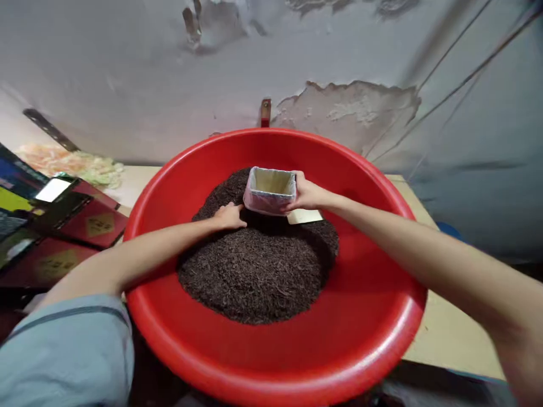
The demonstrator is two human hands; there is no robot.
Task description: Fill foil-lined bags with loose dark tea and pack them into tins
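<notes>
Head | box (270, 192) in right hand (309, 193), right of left hand (231, 216)

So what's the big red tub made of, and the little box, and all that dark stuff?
The red tub looks like smooth, glossy plastic: light shines along its rim. The little box may be card or thin plastic, with a crinkly, filmy liner folded over its edge. The dark stuff seems to be dull, dry plant bits, perhaps tea, in thin shreds.
</notes>
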